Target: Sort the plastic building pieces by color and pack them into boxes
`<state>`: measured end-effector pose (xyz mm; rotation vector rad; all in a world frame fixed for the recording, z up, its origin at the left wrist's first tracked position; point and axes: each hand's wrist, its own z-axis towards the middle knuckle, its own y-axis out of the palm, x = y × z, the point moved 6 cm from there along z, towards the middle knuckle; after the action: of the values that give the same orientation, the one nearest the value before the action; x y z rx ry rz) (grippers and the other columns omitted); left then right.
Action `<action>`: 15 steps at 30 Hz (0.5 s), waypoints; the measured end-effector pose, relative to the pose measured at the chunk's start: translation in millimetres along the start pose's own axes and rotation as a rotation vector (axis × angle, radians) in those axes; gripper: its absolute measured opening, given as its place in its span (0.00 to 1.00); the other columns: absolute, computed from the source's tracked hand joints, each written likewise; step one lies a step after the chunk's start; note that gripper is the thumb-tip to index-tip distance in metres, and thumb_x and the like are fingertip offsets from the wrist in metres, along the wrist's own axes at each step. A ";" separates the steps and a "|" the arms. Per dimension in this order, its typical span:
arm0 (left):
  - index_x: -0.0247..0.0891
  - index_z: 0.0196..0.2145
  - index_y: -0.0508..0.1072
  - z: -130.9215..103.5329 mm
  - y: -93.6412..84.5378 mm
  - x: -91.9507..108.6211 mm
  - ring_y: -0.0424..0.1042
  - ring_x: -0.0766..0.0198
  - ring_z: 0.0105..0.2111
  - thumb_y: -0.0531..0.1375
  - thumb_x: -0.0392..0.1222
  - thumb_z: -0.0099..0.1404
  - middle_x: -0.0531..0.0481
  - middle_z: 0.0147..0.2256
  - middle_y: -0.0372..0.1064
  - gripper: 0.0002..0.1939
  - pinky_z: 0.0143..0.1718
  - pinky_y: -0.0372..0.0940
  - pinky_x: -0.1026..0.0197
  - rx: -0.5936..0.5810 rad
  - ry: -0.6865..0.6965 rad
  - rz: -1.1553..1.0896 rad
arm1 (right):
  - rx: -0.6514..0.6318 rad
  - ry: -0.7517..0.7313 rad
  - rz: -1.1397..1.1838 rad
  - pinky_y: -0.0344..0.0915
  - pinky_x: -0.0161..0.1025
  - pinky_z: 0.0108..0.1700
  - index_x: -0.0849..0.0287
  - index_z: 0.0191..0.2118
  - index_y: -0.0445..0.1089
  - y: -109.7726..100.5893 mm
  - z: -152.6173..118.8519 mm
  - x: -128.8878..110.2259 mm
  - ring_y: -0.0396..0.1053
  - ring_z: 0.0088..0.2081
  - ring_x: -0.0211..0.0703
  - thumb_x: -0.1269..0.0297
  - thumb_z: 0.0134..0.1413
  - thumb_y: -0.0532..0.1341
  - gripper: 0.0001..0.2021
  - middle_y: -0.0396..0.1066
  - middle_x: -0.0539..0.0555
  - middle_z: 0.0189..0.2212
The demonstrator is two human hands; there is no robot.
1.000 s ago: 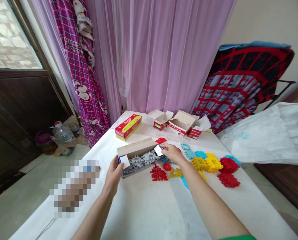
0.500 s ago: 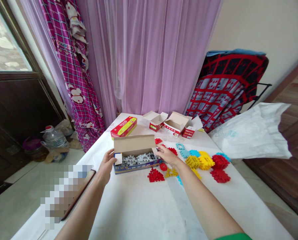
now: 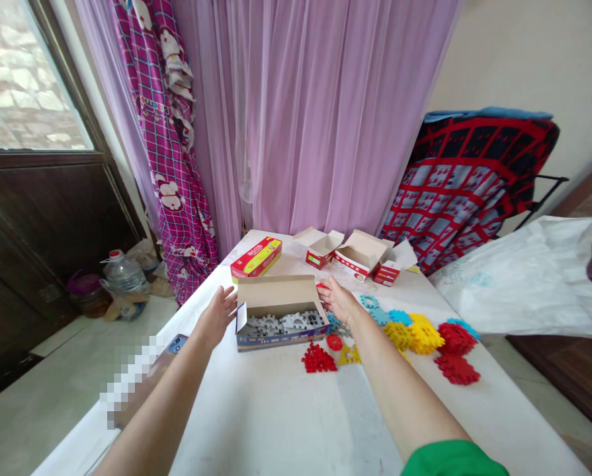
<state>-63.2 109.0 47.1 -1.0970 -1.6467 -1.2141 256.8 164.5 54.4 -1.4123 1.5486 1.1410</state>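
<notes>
A blue cardboard box (image 3: pixel 282 341) lies on the table with its lid standing up at the back. Grey plastic building pieces (image 3: pixel 286 322) fill it. My left hand (image 3: pixel 218 316) is beside the box's left end, fingers apart and holding nothing. At the box's right end my right hand (image 3: pixel 339 301) is spread, its fingertips near the raised lid; whether they touch it I cannot tell. Right of the box lie red pieces (image 3: pixel 318 357), yellow pieces (image 3: pixel 423 334) and blue pieces (image 3: pixel 375 311), partly behind my right forearm.
A closed red and yellow box (image 3: pixel 256 256) stands at the back left of the white table (image 3: pixel 276 416). Opened red and white boxes (image 3: pixel 355 261) are at the back right. A white bag (image 3: pixel 518 284) hangs by the right edge. A phone (image 3: pixel 177 343) lies at left.
Both hands have come away from the box ends, the left one outward and the right one slightly up. The box's right flap no longer shows. The view has shifted a little.
</notes>
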 end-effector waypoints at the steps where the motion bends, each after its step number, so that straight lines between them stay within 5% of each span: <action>1: 0.41 0.58 0.65 1.6 -0.1 3.7 0.71 0.54 0.53 0.49 0.67 0.64 0.39 0.58 0.67 0.34 0.52 0.64 0.49 -0.007 0.009 0.001 | -0.007 -0.009 0.002 0.69 0.35 0.37 0.56 0.53 0.67 2.2 -0.8 -4.6 0.76 0.38 0.41 0.46 0.68 0.43 0.25 0.77 0.59 0.43; 5: 0.42 0.55 0.69 0.4 -1.5 14.1 0.68 0.53 0.56 0.53 0.68 0.61 0.41 0.56 0.70 0.34 0.55 0.61 0.49 -0.045 0.036 0.028 | -0.014 -0.037 0.001 0.67 0.33 0.34 0.57 0.47 0.71 0.6 -7.5 -20.4 0.75 0.35 0.40 0.47 0.68 0.43 0.25 0.78 0.58 0.38; 10: 0.44 0.53 0.71 -11.0 -3.7 10.0 0.65 0.50 0.59 0.69 0.58 0.49 0.43 0.54 0.71 0.35 0.60 0.53 0.48 -0.083 0.036 0.113 | -0.041 -0.093 -0.067 0.65 0.31 0.33 0.57 0.39 0.75 -4.4 -16.2 -21.0 0.73 0.35 0.39 0.52 0.63 0.56 0.16 0.77 0.55 0.35; 15: 0.44 0.51 0.73 -17.7 -2.2 2.1 0.62 0.49 0.61 0.51 0.75 0.57 0.42 0.56 0.70 0.38 0.62 0.50 0.44 -0.135 0.046 0.117 | -0.039 -0.164 -0.103 0.65 0.32 0.35 0.56 0.36 0.75 -3.7 -18.4 -4.1 0.72 0.37 0.40 0.47 0.53 0.63 0.16 0.77 0.52 0.34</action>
<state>-64.1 91.9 52.4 -1.2214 -1.4624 -1.2788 261.9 148.5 63.8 -1.3714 1.3316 1.1992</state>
